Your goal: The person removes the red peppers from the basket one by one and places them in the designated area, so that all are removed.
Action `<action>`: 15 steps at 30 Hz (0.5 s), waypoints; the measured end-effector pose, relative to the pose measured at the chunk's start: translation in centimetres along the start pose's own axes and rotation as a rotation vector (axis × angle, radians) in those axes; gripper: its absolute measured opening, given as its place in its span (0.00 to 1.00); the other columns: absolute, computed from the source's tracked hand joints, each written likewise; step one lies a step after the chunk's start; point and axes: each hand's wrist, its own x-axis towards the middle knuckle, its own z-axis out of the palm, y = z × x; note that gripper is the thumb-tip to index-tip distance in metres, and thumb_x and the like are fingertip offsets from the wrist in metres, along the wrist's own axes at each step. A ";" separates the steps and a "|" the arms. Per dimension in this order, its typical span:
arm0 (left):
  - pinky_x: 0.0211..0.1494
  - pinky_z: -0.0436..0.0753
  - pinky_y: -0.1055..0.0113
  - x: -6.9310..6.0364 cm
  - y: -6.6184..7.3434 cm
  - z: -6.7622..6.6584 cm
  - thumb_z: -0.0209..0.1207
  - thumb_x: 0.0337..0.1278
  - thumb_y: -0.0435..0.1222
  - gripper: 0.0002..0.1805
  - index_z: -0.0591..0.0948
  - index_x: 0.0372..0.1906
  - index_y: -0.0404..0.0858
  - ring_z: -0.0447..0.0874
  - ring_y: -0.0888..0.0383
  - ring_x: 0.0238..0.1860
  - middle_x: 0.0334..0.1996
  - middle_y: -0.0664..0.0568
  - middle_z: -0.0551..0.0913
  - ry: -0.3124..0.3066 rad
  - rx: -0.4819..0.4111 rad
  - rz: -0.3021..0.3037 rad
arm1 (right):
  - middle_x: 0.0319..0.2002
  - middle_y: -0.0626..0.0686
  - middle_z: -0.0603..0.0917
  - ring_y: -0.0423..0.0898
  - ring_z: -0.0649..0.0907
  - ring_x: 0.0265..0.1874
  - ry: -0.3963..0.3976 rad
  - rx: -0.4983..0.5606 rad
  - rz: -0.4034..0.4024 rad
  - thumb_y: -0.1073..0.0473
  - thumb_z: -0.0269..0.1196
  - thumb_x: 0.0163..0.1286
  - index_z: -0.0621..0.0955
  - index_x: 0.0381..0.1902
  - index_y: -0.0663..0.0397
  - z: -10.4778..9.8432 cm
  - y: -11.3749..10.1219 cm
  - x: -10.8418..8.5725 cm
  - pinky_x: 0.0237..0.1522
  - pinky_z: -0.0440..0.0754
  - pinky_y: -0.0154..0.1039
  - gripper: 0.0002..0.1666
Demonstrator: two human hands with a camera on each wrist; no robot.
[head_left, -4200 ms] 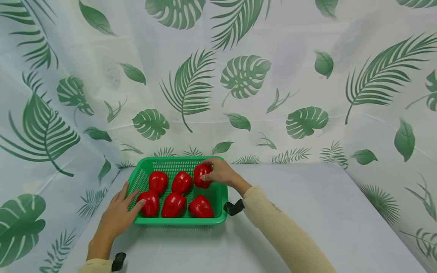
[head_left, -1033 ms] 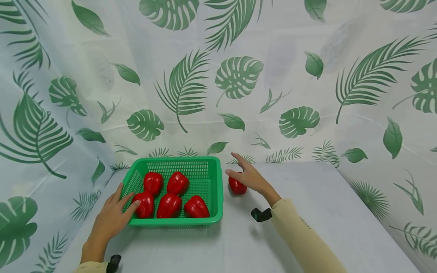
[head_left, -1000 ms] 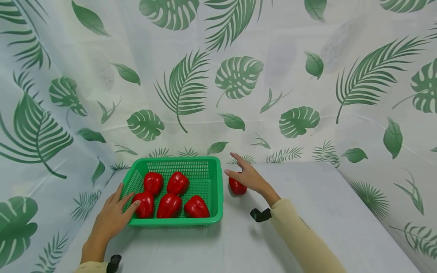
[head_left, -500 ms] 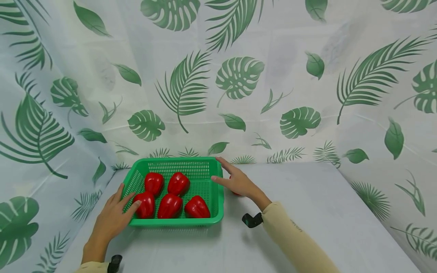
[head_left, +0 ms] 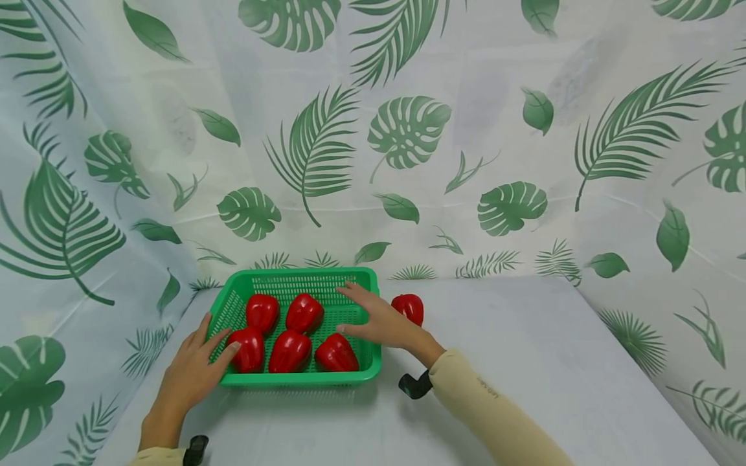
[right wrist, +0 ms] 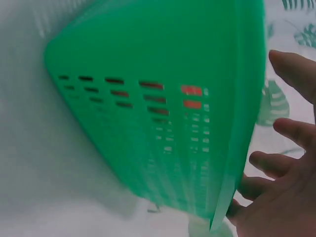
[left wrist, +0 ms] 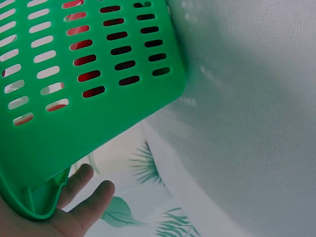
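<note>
A green perforated basket (head_left: 297,379) stands on the table with several red bell peppers (head_left: 289,351) lying in it. One more bell pepper (head_left: 409,308) sits on the table just right of the basket. My left hand (head_left: 188,372) rests at the basket's left rim, its fingers loosely extended and its thumb by the front left pepper; the left wrist view shows fingertips (left wrist: 101,197) past the rim. Over the right rim reaches my right hand (head_left: 381,323), fingers spread, holding nothing, above the front right pepper (head_left: 337,355). The right wrist view shows that hand beside the basket's wall (right wrist: 163,44).
The white table (head_left: 524,362) stretches to the right of the basket. A white curtain (head_left: 443,246) printed with green leaves hangs behind and along both sides. A black wrist camera (head_left: 415,386) sticks out below the right wrist.
Earlier my right hand lifted a pepper out of the basket's back right corner and left it on the table. Since then it has moved left, back over the basket. My left hand stays put.
</note>
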 end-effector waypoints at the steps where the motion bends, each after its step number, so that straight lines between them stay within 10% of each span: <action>1: 0.61 0.69 0.17 0.0 0.0 0.0 0.49 0.82 0.58 0.40 0.71 0.77 0.29 0.54 0.23 0.76 0.84 0.27 0.46 0.000 0.000 -0.001 | 0.85 0.57 0.58 0.57 0.57 0.83 -0.020 -0.018 -0.007 0.43 0.69 0.74 0.64 0.85 0.46 0.2 -0.1 0.1 0.68 0.77 0.64 0.49; 15: 0.61 0.68 0.17 0.1 -0.3 0.2 0.49 0.82 0.58 0.40 0.73 0.76 0.28 0.55 0.22 0.75 0.83 0.27 0.48 0.018 -0.008 0.014 | 0.74 0.51 0.78 0.49 0.77 0.71 -0.245 -0.346 -0.094 0.48 0.74 0.72 0.78 0.76 0.50 2.9 -1.7 1.3 0.62 0.83 0.41 0.38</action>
